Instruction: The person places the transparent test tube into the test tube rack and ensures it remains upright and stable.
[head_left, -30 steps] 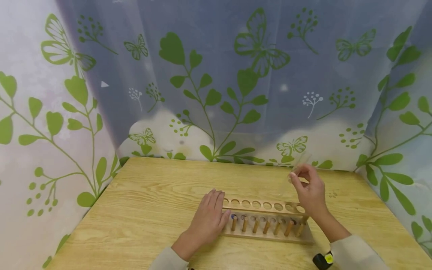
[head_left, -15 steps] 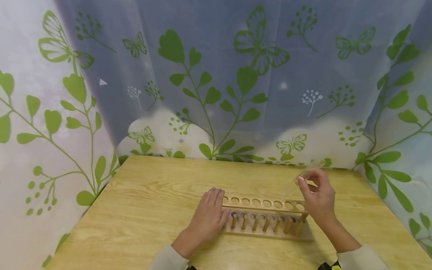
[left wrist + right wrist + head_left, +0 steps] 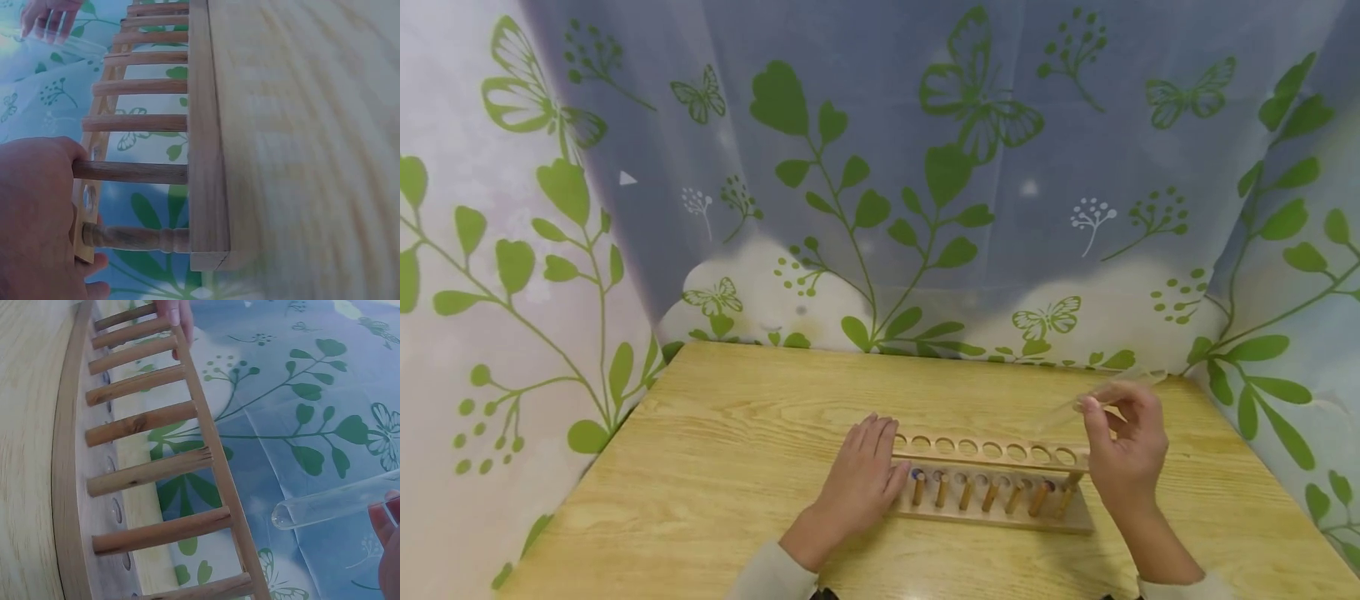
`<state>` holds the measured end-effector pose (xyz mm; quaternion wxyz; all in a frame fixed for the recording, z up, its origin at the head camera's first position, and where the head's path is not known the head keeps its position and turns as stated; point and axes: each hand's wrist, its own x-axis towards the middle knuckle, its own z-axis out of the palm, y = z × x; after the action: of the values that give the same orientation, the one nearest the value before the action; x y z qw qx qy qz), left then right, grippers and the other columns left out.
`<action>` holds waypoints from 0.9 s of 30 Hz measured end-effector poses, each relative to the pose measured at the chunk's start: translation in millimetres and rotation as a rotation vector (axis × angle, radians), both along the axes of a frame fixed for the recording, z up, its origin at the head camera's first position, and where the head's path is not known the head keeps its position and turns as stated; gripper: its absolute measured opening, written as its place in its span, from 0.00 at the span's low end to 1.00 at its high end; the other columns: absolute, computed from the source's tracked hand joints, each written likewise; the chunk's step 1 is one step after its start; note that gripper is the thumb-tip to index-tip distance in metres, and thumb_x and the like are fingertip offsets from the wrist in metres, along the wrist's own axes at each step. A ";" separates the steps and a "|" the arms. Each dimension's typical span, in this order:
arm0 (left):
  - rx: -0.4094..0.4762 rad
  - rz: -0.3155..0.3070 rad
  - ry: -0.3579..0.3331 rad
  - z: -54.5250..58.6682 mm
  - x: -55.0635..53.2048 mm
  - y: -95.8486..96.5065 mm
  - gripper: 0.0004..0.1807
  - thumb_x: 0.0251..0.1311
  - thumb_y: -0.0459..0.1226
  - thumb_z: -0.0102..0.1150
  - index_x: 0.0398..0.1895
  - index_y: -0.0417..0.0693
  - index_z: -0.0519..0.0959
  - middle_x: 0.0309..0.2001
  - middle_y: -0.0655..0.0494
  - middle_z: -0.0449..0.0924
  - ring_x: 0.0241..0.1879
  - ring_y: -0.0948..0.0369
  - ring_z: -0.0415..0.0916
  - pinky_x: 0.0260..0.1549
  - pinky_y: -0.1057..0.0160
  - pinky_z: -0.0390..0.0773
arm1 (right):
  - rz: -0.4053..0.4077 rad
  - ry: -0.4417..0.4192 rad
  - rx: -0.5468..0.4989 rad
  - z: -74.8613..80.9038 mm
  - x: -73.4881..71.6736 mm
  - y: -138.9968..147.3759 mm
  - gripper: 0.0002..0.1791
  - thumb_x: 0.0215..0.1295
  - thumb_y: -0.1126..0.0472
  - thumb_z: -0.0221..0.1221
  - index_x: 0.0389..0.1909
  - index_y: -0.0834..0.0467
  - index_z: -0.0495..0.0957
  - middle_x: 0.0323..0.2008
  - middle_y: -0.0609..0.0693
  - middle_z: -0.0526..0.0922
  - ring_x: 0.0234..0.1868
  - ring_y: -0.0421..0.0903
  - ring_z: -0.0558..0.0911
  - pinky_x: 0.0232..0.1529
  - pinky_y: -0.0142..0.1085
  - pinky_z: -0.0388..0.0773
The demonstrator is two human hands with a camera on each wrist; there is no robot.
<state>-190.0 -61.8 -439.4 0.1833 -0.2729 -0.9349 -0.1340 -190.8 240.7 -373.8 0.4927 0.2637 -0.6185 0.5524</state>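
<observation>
A wooden test tube rack stands on the table, with a top rail of round holes, upright pegs and a solid base. My left hand holds the left end of its top rail; in the left wrist view the fingers go round the rail's end. To the right of the rack, my right hand pinches a clear glass test tube between thumb and fingers. The tube is tilted above the rail's right end, its rounded end toward the rack and apart from it. No tube shows in the rack's holes.
The wood-grain table reaches back to a cloth printed with green leaves and butterflies. The same cloth hangs at left and right. Blue marks show in two of the base's hollows.
My right hand has moved right, away from the rack, and the test tube has tipped from steep toward level. My left hand has stayed on the rack. The head view has shifted slightly.
</observation>
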 end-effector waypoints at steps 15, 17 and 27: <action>0.014 -0.020 -0.036 2.7 -4.8 3.1 0.29 0.74 0.48 0.41 0.68 0.36 0.62 0.64 0.42 0.65 0.69 0.44 0.57 0.68 0.46 0.58 | 0.039 0.064 -0.134 5.3 1.0 2.6 0.11 0.58 0.82 0.53 0.40 0.84 0.65 0.32 0.53 0.79 0.32 0.43 0.81 0.34 0.25 0.79; 0.014 -0.018 -0.030 2.5 -5.9 3.7 0.29 0.74 0.48 0.41 0.68 0.36 0.62 0.64 0.42 0.65 0.69 0.44 0.57 0.68 0.46 0.58 | 0.041 0.075 -0.141 6.4 0.1 3.1 0.11 0.59 0.81 0.54 0.40 0.84 0.65 0.32 0.53 0.79 0.32 0.44 0.80 0.34 0.25 0.79; 0.037 -0.016 -0.030 -1.8 -2.3 0.7 0.29 0.73 0.47 0.44 0.66 0.34 0.64 0.63 0.41 0.67 0.68 0.43 0.58 0.67 0.46 0.60 | -0.055 0.043 -0.090 7.2 8.0 -0.2 0.12 0.57 0.80 0.55 0.41 0.83 0.69 0.31 0.50 0.79 0.32 0.39 0.80 0.33 0.21 0.78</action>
<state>-192.3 -61.1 -441.2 0.1734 -0.2748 -0.9327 -0.1565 -182.8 240.5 -366.6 0.5320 0.2361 -0.5895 0.5601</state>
